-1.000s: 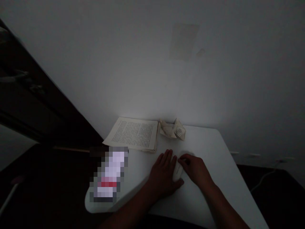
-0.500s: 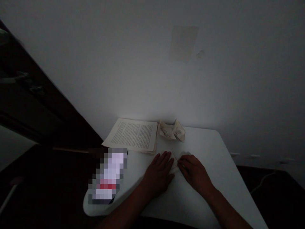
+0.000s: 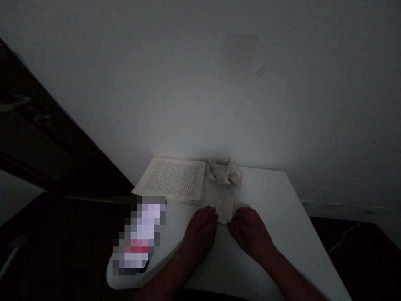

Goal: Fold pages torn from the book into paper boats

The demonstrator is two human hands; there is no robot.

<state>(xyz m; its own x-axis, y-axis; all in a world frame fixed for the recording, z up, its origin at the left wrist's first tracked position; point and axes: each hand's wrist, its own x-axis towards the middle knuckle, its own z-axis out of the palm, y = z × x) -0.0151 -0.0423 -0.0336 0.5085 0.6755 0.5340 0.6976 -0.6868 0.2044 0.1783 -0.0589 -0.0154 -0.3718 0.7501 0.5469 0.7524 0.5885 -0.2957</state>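
Observation:
A small piece of printed paper (image 3: 223,204), its near and right edges folded, rests on the white table between my hands. My left hand (image 3: 200,232) has its fingers curled together over the paper's left edge. At the lower right corner, the fingers of my right hand (image 3: 252,232) pinch the paper's edge. Just beyond it stands a folded paper shape (image 3: 224,173) with raised points, made from a printed page. To its left lies a stack of printed sheets (image 3: 175,177).
A pixelated phone-like object (image 3: 142,234) lies on the left part of the white table (image 3: 269,188). Behind the table rises a pale wall (image 3: 188,83). At the left is a dark door (image 3: 46,138), and a white cable (image 3: 344,238) hangs at the right.
The paper now shows its printed face between my hands. My left hand has gone from lying flat with spread fingers to curling at the left edge. My right hand has shifted slightly nearer me.

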